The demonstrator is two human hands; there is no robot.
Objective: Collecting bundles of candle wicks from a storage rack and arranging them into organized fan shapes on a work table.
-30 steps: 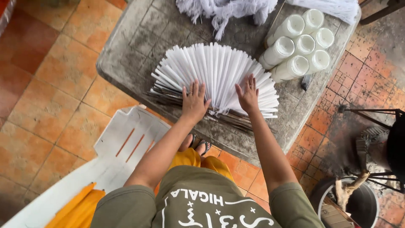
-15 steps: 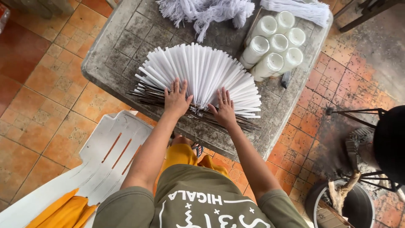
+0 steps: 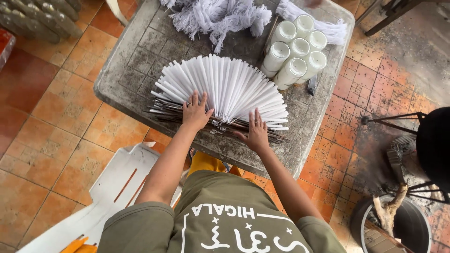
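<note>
- Fan of white candle sticks [image 3: 225, 91]: long thin white rods spread in a half-circle on the grey desk [image 3: 131, 61], white ends radiating away from the person, dark bare stick ends bunched at the near edge.
- Rods overlap tightly at the base and splay apart at the tips; the fan sits at the desk's middle, toward the near side.
- Left hand [image 3: 195, 112]: flat on the fan's left base, fingers spread, palm down on the rods. Grip is open, nothing pinched.
- Right hand [image 3: 257, 132]: flat on the right base where dark stick ends stick out, fingers spread, pressing down. Grip open as well.
- Cluster of white pillar candles [image 3: 295, 49]: standing just beyond the fan's right edge, packed touching each other.
- Bundles of white wick string [image 3: 220, 16]: piled at the desk's far side, well apart from the hands.
- White plastic chair [image 3: 108, 187]: on the tiled floor left of the person, below the desk edge.
- Dark pot [image 3: 393, 225] on the floor at far right, holds a piece of wood.
</note>
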